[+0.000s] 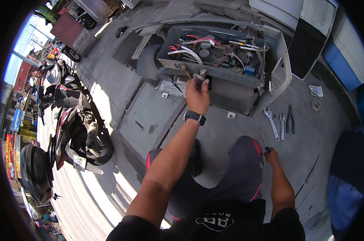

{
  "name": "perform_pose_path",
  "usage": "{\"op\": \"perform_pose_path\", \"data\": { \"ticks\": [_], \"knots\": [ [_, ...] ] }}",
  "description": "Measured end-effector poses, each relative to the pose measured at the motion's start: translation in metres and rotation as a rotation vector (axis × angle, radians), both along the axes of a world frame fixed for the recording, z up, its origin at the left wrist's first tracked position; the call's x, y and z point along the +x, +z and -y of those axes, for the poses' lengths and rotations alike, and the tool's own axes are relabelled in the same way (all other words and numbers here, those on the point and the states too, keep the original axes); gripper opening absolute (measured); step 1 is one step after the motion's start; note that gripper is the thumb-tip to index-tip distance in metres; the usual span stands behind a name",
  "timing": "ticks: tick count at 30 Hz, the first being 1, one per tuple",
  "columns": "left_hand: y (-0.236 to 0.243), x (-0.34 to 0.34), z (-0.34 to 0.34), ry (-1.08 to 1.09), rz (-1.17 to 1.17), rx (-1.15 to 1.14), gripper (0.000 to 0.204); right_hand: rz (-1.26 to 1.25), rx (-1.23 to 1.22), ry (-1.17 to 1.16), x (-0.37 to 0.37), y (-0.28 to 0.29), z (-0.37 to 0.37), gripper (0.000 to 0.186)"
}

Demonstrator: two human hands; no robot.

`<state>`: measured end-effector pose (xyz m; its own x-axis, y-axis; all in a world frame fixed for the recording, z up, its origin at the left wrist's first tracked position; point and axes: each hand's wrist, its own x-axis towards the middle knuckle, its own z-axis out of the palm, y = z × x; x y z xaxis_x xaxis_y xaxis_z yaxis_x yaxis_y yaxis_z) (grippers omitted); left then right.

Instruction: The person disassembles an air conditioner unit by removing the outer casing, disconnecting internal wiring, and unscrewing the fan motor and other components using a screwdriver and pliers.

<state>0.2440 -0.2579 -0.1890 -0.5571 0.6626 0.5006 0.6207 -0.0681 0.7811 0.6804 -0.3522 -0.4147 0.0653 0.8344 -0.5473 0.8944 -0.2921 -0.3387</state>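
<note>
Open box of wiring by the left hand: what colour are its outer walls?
Dull grey; the box shows best in the head view.

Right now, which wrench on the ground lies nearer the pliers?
The smaller, right-hand wrench, directly beside the pliers; the larger wrench lies farther left.

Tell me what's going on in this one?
The wearer's bare left hand is raised to the near side of an open metal electrical box, its fingers at a small grey piece too unclear to name. The right hand holds a screwdriver low beside the right knee. Wrenches and pliers lie on the ground.
</note>
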Motion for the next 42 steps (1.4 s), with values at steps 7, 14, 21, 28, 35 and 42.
{"op": "perform_pose_path", "data": {
  "ticks": [7,14,21,28,35,42],
  "knots": [
    [0.009,0.013,-0.008,-0.059,0.413,0.046,0.031,0.055,-0.049,0.076,0.014,-0.022,-0.002,0.046],
    [0.007,0.012,-0.008,-0.117,0.449,-0.051,0.029,0.095,-0.222,-0.04,0.016,-0.02,-0.006,0.049],
    [-0.005,0.004,0.0,-0.247,0.422,0.083,0.033,0.17,-0.173,0.06,0.035,-0.036,0.003,0.048],
    [-0.006,0.014,0.003,0.043,0.198,0.034,0.036,0.197,-0.27,0.062,0.018,-0.034,0.009,0.044],
    [-0.016,0.019,0.003,-0.121,0.557,0.135,0.037,0.333,-0.274,0.161,0.029,-0.06,0.017,0.052],
    [0.009,0.016,0.004,-0.106,0.255,0.049,0.043,0.247,-0.053,-0.225,0.057,-0.106,0.012,0.054]
  ]
}}
